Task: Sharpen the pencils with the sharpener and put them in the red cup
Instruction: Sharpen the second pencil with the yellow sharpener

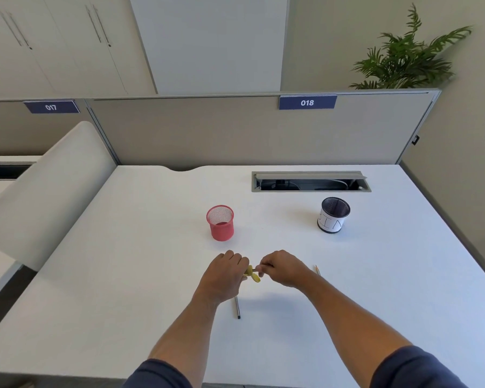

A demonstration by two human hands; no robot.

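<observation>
— Why are both hands meeting over the desk (123, 275)?

— The left hand (224, 275) grips the yellow sharpener (251, 274) steady while the right hand (280, 268) pinches a pencil (259, 266) into it (most of its length is hidden).

— And the others?

— One pencil (237, 308) lies under the left wrist, another (317, 270) beside the right; the red cup (220, 222) stands just beyond, seemingly empty.

Two cups on the counter (151, 275): mesh cup (220, 223) near the middle, labelled cup (333, 215) to its right, just before the cable hatch (310, 181) at the back edge. Nearer the front edge, hands (249, 271) together around a sharpener (251, 273). One pencil (237, 307) under the left wrist, another pencil (317, 270) right of the hands.
</observation>
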